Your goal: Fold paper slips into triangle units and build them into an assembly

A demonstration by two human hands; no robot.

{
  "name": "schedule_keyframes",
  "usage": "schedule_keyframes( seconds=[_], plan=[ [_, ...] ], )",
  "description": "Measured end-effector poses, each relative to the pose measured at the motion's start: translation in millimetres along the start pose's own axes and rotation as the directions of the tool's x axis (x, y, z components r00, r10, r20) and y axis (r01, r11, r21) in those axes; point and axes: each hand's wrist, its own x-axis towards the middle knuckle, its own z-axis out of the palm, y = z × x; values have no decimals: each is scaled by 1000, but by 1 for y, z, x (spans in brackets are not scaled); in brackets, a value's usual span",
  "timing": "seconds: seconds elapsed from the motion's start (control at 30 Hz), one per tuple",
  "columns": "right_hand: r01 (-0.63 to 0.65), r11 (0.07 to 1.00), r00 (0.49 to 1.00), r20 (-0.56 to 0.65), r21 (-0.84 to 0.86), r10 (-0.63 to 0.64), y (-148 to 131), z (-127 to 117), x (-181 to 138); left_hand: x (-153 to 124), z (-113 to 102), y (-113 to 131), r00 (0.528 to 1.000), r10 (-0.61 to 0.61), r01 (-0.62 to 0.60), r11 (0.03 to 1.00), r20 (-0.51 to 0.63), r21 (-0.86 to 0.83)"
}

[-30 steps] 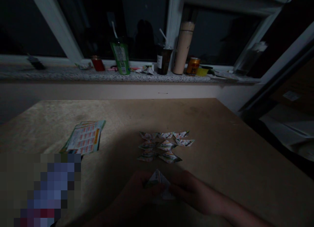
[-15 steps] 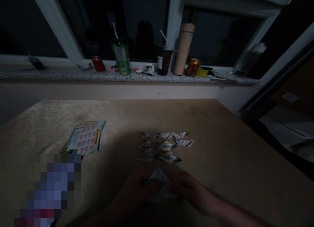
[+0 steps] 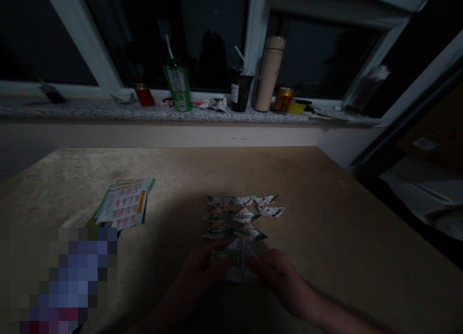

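The room is dim. A folded piece of printed paper point(image 3: 238, 260) with a pointed top is held low over the brown table point(image 3: 325, 218). My left hand point(image 3: 202, 269) pinches its left side and my right hand point(image 3: 275, 273) pinches its right side. Just beyond it lie several small folded paper pieces point(image 3: 243, 216) in rows on the table. The paper in my hands nearly touches the nearest row.
A stack of printed leaflets point(image 3: 123, 206) lies at the left of the table. On the stone window sill point(image 3: 90, 110) stand a green bottle point(image 3: 178, 87), a dark cup with a straw point(image 3: 240, 89), a tall beige flask point(image 3: 269, 73), an orange can point(image 3: 283, 100) and a red jar point(image 3: 144, 95).
Both hands have carried the folded paper away from me, toward the rows of folded pieces. The paper's shape now looks narrower and more upright.
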Motion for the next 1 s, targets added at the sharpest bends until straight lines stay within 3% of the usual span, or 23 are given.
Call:
schedule_keyframes(
  seconds=[0.2, 0.4, 0.57, 0.67, 0.9, 1.0],
  plan=[
    [13, 988, 999, -47, -154, -20, -2, -7, 0, -7, 0, -8, 986, -94, 116, 980, -139, 160],
    [-34, 996, 998, -55, -83, 30, -4, -8, 1, -9, 1, -3, 996, -53, 66, 984, -78, 163],
    [-54, 998, 998, -26, 8, 54, -1, -6, 0, -12, 0, -9, 951, -79, 123, 984, -299, 129],
    [-42, 999, 998, -37, 5, 42, 3, -7, 0, -12, -1, -11, 937, -73, 121, 985, -341, 123],
    [9, 992, 990, 139, 122, -26, -9, -5, 2, -12, 2, -7, 988, -41, 73, 975, -151, 211],
    [10, 989, 994, 110, 149, -27, -9, -1, 4, -11, 1, -16, 995, -7, 32, 968, -100, 248]
  ],
)
